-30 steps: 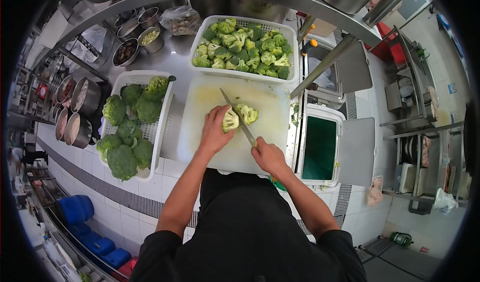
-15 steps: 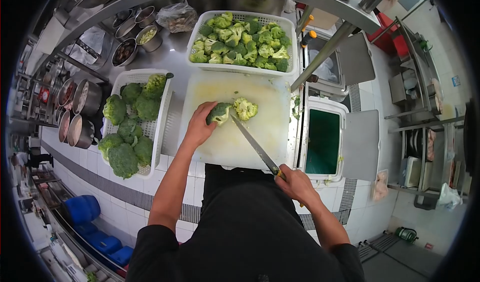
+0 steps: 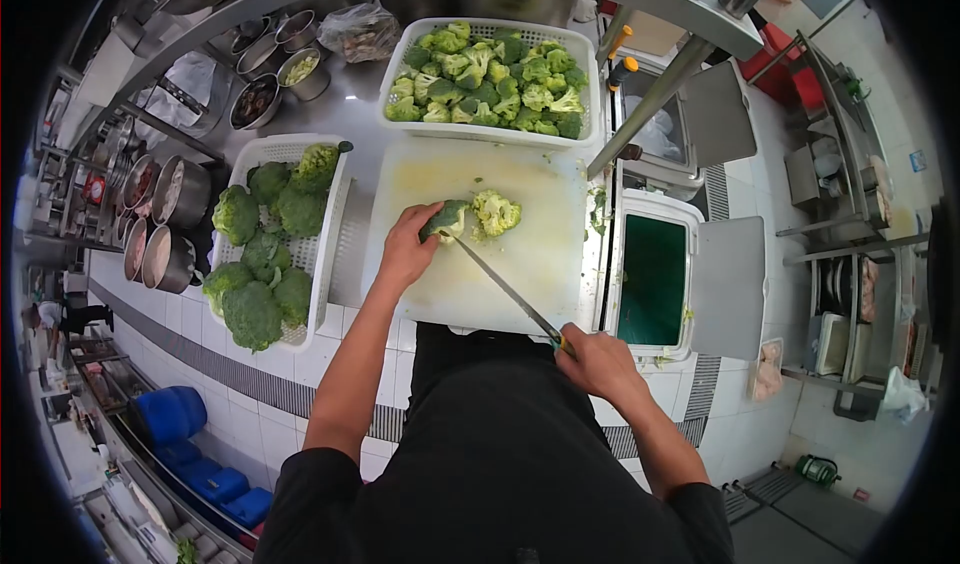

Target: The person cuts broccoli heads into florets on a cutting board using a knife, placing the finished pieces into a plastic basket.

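fingers (image 3: 425, 226) of the left hand (image 3: 405, 254) are curling over a dark green broccoli piece (image 3: 444, 219), pinching it down onto the white board (image 3: 540, 254). fingers of the right hand (image 3: 598, 362) are wrapping tight around the handle of a knife (image 3: 500, 286), pressed together in a closed fist near the board's close edge. the blade is running from that fist up and leftward across the board, and its tip is reaching the held piece, just under the left fingers; whether it is touching the piece is hard to tell. just to the right of the left fingers, a paler floret (image 3: 495, 212) is lying on the board, right beside the held piece.

beyond the left fingers, at the far side of the board, a white basket (image 3: 590, 74) is sitting full of cut florets (image 3: 490, 89). to the left of the left hand, a second white basket (image 3: 322, 254) is holding whole broccoli heads (image 3: 262, 254). both baskets and the board are resting on the steel counter (image 3: 350, 114). farther off, past the left basket, small steel bowls (image 3: 270, 74) are standing on the counter, and round pots (image 3: 160, 224) are lining up at the far left. to the right of the right hand, a bin (image 3: 652, 279) with a dark green opening is standing just beside the board's edge, its white lid (image 3: 728, 284) hanging open to the side. black sleeves and a black shirt are filling the near part of the view.
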The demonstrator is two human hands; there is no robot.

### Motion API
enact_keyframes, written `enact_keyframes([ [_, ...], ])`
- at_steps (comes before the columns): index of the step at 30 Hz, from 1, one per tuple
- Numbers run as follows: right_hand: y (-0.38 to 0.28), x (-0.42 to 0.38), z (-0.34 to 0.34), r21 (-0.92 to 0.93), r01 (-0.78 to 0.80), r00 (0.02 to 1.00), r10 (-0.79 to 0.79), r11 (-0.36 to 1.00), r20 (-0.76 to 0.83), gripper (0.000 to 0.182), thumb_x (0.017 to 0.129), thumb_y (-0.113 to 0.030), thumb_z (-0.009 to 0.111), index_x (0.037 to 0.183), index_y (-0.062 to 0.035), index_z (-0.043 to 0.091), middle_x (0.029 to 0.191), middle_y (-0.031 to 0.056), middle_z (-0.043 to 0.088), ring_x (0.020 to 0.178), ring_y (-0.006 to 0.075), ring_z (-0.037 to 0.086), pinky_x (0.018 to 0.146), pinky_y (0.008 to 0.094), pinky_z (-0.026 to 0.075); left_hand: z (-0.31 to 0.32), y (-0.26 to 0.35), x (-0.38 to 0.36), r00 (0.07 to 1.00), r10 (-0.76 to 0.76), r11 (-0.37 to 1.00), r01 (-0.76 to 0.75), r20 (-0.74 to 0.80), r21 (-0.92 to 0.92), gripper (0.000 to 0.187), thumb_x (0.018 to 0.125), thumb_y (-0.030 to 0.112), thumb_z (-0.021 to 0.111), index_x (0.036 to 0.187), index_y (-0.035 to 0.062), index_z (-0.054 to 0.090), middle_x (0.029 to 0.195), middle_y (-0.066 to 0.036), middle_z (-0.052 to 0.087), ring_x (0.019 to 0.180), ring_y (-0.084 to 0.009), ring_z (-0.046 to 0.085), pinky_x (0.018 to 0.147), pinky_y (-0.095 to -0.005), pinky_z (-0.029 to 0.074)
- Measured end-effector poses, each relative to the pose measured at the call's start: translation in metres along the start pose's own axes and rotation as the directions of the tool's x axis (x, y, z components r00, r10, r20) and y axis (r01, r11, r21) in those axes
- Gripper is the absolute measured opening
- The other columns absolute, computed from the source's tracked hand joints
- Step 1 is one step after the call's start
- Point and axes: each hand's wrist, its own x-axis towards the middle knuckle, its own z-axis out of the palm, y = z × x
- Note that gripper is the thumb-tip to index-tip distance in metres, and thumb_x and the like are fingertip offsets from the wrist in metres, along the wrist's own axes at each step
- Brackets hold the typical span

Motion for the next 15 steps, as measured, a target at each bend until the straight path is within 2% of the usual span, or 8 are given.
enact_keyframes([
  [4,0.002,0.013,-0.005,-0.119,0.093,0.99,-0.104,0.989,-0.095,0.022,0.095,-0.025,0.064,0.103,-0.0054,0.058,0.074,0.0202,0.07,0.073,0.044,0.07,0.068,0.0552,0.055,-0.001,-0.003,0.001,1.0,0.004,1.0,-0.004,0.002,0.009,0.056,0.086,0.002,0.068,0.141,0.0109,0.063,0.134,-0.014,0.063,0.123,-0.0341,0.061,0.105,-0.0388,0.049],
  [7,-0.002,0.021,-0.014,-0.223,0.115,0.989,-0.133,0.968,-0.069,0.022,0.095,-0.024,0.064,0.103,-0.0049,0.058,0.075,0.0194,0.071,0.073,0.0415,0.072,0.068,0.055,0.056,-0.001,-0.002,-0.001,1.0,0.019,1.0,-0.019,-0.002,0.018,0.057,0.086,0.003,0.067,0.142,0.0112,0.063,0.133,-0.015,0.062,0.122,-0.034,0.061,0.104,-0.0385,0.049],
  [10,-0.005,0.038,-0.007,-0.303,0.061,0.993,-0.088,0.951,-0.073,0.022,0.097,-0.025,0.061,0.104,-0.0043,0.057,0.075,0.018,0.072,0.071,0.0399,0.073,0.069,0.0551,0.056,-0.005,0.0,0.001,1.0,0.009,1.0,-0.01,0.03,0.018,0.059,0.086,0.003,0.067,0.144,0.0122,0.062,0.135,-0.015,0.061,0.124,-0.0341,0.061,0.105,-0.039,0.049],
  [12,0.005,0.049,0.009,-0.296,0.053,0.997,-0.07,0.954,-0.046,0.023,0.098,-0.025,0.059,0.104,-0.0038,0.057,0.077,0.0187,0.072,0.074,0.0408,0.073,0.07,0.0554,0.057,-0.006,-0.002,0.0,0.998,0.003,1.0,-0.005,0.064,0.024,0.061,0.086,0.003,0.066,0.145,0.0129,0.061,0.136,-0.014,0.061,0.125,-0.034,0.06,0.106,-0.0395,0.049],
  [14,0.008,0.054,0.008,-0.299,0.056,0.997,-0.067,0.953,-0.027,0.024,0.099,-0.026,0.057,0.105,-0.0032,0.056,0.078,0.0195,0.073,0.076,0.0416,0.073,0.071,0.0556,0.057,-0.015,-0.003,0.001,0.991,-0.041,0.981,0.015,0.131,0.192,0.068,0.085,0.004,0.066,0.151,0.0156,0.056,0.139,-0.013,0.059,0.129,-0.0339,0.057,0.109,-0.0404,0.047],
  [15,0.008,0.05,0.004,-0.251,0.068,0.998,-0.068,0.966,0.009,0.024,0.099,-0.027,0.057,0.105,-0.0034,0.055,0.08,0.0208,0.073,0.079,0.0428,0.072,0.073,0.0563,0.056,-0.022,-0.002,0.0,0.991,-0.042,0.981,0.016,0.126,0.194,0.068,0.085,0.004,0.066,0.151,0.0156,0.056,0.139,-0.013,0.059,0.129,-0.0339,0.057,0.109,-0.0404,0.047],
])
